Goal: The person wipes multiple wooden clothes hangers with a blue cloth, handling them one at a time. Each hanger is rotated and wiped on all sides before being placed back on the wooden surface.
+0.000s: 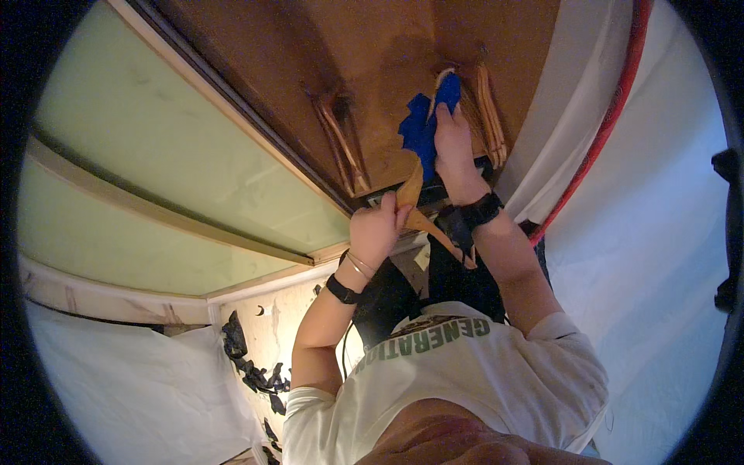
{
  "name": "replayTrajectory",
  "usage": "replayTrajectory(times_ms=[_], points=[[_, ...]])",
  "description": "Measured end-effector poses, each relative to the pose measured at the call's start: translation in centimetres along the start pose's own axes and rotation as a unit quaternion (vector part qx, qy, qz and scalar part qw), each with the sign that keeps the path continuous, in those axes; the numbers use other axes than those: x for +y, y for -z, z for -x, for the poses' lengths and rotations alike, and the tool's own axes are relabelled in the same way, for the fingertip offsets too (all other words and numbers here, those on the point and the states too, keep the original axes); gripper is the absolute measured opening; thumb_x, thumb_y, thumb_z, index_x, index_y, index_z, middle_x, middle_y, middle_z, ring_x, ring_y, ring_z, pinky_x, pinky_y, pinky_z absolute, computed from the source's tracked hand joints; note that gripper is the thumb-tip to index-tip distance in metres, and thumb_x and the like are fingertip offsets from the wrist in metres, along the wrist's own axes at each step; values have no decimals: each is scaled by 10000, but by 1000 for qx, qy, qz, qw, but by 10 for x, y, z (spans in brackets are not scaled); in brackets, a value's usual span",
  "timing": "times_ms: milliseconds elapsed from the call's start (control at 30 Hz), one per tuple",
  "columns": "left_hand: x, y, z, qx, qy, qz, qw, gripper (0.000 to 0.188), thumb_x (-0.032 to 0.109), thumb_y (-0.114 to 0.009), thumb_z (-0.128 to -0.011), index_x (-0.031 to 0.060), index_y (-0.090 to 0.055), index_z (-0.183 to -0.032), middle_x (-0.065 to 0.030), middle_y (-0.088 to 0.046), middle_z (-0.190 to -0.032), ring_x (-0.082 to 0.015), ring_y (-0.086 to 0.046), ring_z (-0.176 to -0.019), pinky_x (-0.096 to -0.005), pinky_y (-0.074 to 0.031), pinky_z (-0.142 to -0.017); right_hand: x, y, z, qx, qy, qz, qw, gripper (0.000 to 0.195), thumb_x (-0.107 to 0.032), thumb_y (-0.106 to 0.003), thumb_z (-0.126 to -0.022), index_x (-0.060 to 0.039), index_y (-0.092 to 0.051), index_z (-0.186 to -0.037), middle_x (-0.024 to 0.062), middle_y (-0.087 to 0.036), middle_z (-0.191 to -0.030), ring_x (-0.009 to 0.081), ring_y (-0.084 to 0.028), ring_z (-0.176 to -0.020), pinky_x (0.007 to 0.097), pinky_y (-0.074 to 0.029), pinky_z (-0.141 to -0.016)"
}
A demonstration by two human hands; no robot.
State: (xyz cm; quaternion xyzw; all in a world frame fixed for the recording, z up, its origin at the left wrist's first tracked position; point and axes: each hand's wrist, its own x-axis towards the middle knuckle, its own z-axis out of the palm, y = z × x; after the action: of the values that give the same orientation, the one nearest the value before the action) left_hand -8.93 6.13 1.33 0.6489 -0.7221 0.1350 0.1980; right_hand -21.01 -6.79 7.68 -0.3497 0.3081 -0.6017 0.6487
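My left hand (378,224) grips a crumpled tan strip (411,189), which looks like tape or paper; its narrow tail (444,241) hangs towards my legs. Farther forward, my right hand (455,142) pinches a ragged blue piece (419,125), apparently painter's tape or cloth. The blue piece extends past my thumb, beside a pale edge near the brown panel (383,64). To the right of that hand, several long tan rods or strips (491,116) stand against the panel. A similar darker, shiny group (343,142) is on the left. My right fingertips are partly hidden.
Pale green panels with a wooden frame (253,253) lie left. White sheeting with a red edge tube (604,133) curves along the right. A dark object (433,192) lies under the hands. Torn black scraps (256,375) cling to a lit pale surface at lower left.
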Motion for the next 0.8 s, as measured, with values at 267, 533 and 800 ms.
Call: replayTrajectory(times_ms=[267, 533, 800], points=[[-17, -18, -6, -58, 78, 80, 992, 216, 221, -566, -891, 24, -528, -969, -196, -621, -687, -374, -629, -619, -445, -504, -574, 53, -3, 13, -15, 136, 181, 974, 294, -280, -418, -1005, -19, -537, -1072, 161, -625, -806, 305, -592, -695, 398, -482, -637], [-23, -35, -6, 53, 126, 332, 933, 275, 93, -537, -878, 24, -530, -1144, -251, -624, -935, -447, -595, -909, -444, -490, -735, 54, 2, 44, -183, 96, 348, 914, 303, -242, -451, -1001, 14, -535, -1140, 123, -623, -928, 187, -591, -859, 339, -467, -794], [-27, -1, -10, 141, 179, 361, 904, 228, 201, -530, -948, -1, -533, -1052, -239, -601, -855, -385, -603, -795, -397, -483, -663, -25, -4, -19, 19, 381, 319, 867, 237, -191, -480, -954, -1, -565, -1067, 242, -617, -933, 428, -578, -844, 497, -448, -760]])
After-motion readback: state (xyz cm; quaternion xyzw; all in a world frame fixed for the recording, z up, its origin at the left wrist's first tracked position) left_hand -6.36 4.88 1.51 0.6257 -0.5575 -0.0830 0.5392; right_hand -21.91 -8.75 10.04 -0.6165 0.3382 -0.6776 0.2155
